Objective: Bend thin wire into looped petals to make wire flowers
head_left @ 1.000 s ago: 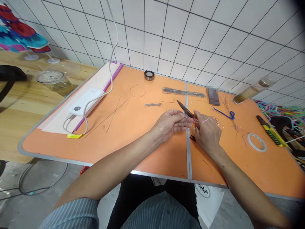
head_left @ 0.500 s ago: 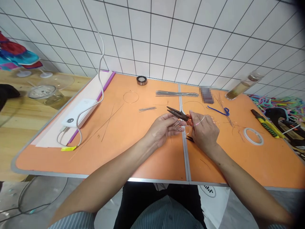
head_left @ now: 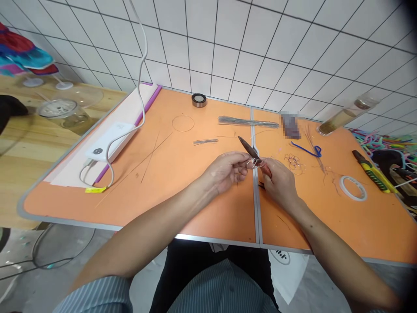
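My left hand [head_left: 226, 171] is closed in a pinch on a small piece of thin looped wire [head_left: 250, 164] above the middle of the table. My right hand [head_left: 278, 178] wraps round the red handles of a pair of pliers [head_left: 248, 148], whose dark pointed jaws slant up and to the left. The wire loops sit right by the pliers' pivot; whether they touch is too small to tell. Under my right hand, the dark tips of another tool [head_left: 261, 185] poke out, the rest hidden. A flower-shaped piece of wire [head_left: 293, 161] lies just beyond that hand.
A bundle of straight wires [head_left: 247, 122], shorter wires [head_left: 205, 141] and a wire ring [head_left: 183, 123] lie behind my hands. Black tape [head_left: 199, 100] sits at the back. Rightward are a blue twisted stem [head_left: 306, 149], white tape roll [head_left: 353, 188], cutter knife [head_left: 374, 171] and glass tube [head_left: 348, 115]. A white power bank [head_left: 109, 141] lies left.
The pliers have swung from pointing left to pointing up-left, and their jaws have come together. My right hand has shifted its grip down round the handles. The view has tilted slightly.
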Tool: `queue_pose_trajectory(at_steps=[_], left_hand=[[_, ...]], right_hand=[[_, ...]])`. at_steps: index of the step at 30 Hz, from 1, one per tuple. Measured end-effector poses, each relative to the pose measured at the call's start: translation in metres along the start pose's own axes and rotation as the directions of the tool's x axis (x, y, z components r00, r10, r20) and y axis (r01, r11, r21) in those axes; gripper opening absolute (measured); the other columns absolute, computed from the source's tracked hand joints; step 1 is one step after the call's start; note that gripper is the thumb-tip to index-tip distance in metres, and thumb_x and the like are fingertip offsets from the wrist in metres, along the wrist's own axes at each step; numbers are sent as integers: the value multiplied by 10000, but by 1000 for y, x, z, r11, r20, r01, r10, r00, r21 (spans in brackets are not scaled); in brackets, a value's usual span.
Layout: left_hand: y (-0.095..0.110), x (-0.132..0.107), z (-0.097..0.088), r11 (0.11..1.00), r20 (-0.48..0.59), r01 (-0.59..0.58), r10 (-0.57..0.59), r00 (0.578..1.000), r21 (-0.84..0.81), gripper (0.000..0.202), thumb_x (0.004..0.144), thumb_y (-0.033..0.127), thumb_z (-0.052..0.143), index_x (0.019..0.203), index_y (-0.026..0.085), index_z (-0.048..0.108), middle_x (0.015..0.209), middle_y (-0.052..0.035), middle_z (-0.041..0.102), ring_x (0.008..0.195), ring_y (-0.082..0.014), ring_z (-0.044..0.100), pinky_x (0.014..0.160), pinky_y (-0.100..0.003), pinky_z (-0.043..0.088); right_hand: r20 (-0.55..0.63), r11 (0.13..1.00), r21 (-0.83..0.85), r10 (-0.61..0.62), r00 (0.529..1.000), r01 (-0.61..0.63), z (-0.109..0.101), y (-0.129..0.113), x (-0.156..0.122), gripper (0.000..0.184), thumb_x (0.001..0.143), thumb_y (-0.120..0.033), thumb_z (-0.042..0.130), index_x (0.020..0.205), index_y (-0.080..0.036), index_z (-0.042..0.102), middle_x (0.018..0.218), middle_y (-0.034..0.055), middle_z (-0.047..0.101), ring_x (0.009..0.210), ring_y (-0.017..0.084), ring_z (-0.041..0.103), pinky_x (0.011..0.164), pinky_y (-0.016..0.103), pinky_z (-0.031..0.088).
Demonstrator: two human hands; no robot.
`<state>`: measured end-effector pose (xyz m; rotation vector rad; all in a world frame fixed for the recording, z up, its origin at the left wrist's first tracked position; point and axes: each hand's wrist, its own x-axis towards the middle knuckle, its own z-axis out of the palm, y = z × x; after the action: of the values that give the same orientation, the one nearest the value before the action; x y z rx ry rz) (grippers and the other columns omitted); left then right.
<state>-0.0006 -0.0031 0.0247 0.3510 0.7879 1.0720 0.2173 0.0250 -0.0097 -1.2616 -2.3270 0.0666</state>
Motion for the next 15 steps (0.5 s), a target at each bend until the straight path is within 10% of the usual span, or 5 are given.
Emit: queue_pose_trajectory(at_steps=[15], left_hand=[[0, 0, -1, 1000, -1, 7, -7, 1000, 10, 213, 1011, 90, 634, 827, 91, 742, 809, -126, 827, 564, -114, 728, 546, -191, 572]], right_hand=[[110, 977, 206, 36, 993, -59, 5, 2, -3, 228, 983, -173, 522, 1062, -228, 729, 1015, 94, 826, 895, 275, 739, 777, 374, 534]])
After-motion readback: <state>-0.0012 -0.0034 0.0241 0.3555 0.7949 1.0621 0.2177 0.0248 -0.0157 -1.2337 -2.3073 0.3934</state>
